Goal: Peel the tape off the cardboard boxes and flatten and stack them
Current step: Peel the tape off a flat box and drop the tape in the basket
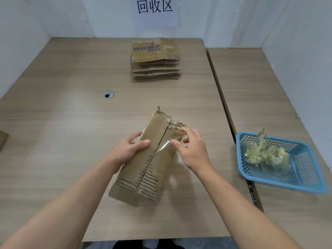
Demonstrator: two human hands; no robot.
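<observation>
Risk: the clear tape strip (164, 146) may snap short, or rip more liner off the cardboard box (143, 159), which is scuffed down to its flutes at the near end, if it is pulled too steeply. A one-sided hold could let the box twist.
Box: near-centre over the table (71, 123), tilted.
Left hand (133, 146): grasps the box's left edge, thumb across the top face.
Right hand (190, 150): pinches the lifted tape at the seam.
Stack of flattened boxes (156, 60): far centre.
Blue basket (287, 185): right, holds peeled tape
</observation>
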